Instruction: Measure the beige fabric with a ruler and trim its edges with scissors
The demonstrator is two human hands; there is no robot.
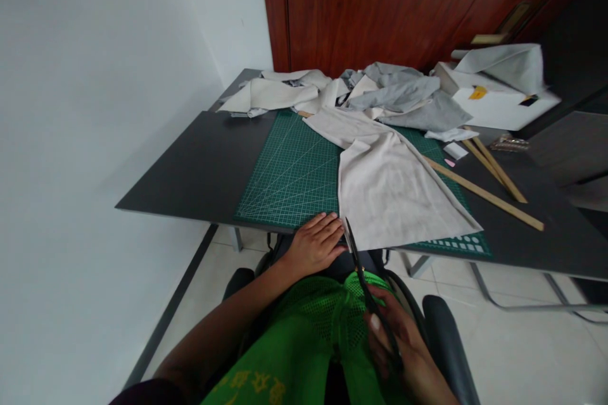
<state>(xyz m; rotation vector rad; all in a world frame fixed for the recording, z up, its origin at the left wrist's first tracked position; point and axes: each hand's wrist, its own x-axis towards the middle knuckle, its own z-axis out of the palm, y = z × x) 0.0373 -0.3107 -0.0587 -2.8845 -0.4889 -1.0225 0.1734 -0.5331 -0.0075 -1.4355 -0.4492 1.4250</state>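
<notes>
A pale cream piece of cloth (pixel 394 190) lies on the green cutting mat (pixel 294 171), its near edge reaching the front of the table. My left hand (pixel 318 243) rests flat at the cloth's lower left corner, fingers stretched forward over the table edge and touching the fabric. With my right hand (pixel 396 332) I grip black scissors (pixel 361 275) by the handles, low in front of my body. Their blades point up and away, along the left edge of the cloth, close to my left fingertips. Whether the blades have fabric between them is hard to see.
Crumpled grey and cream fabric (pixel 394 88) is heaped along the back of the dark table (pixel 199 158). On the right are wooden rulers (pixel 484 193), a small white block (pixel 455 150) and a white box (pixel 498 98) with grey cloth on top. A wall stands left.
</notes>
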